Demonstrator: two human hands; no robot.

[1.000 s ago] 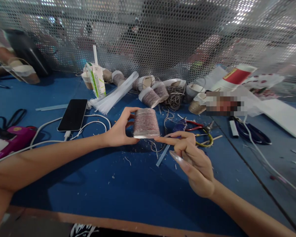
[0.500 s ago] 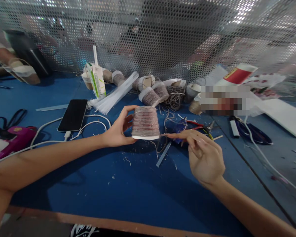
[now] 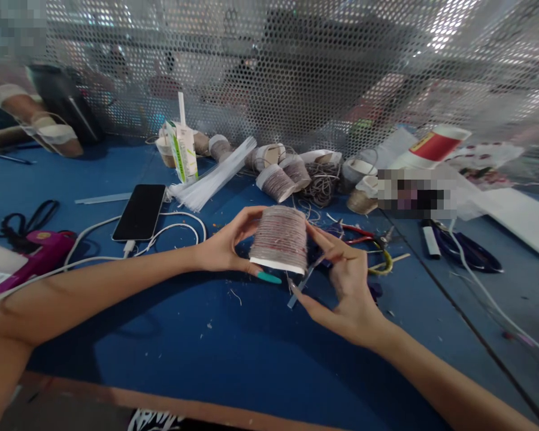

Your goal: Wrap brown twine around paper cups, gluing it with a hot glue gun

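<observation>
A paper cup wrapped in grey-brown cord (image 3: 281, 238), with reddish streaks and a white rim at the bottom, is held above the blue table. My left hand (image 3: 227, 245) grips it from the left, thumb at the rim, its long nail green. At the cup's right side, my right hand (image 3: 348, 275) rests its fingertips against the cord. Its thumb stays apart below the rim, close to a thin dark strand hanging there. A translucent glue stick (image 3: 303, 286) lies on the table behind that thumb.
Several cord-wrapped cups (image 3: 276, 182) and a bundle of glue sticks (image 3: 213, 173) lie behind, before a perforated metal screen (image 3: 251, 78). Pliers (image 3: 363, 234) are at right. A phone (image 3: 139, 212), its white cable and a purple glue gun (image 3: 42, 260) sit at left. Another person's hand is partly blurred behind.
My right hand has gone from pinching near the rim, apart from the cup, to touching its side with the thumb spread. The cup has shifted right and tilted slightly.
</observation>
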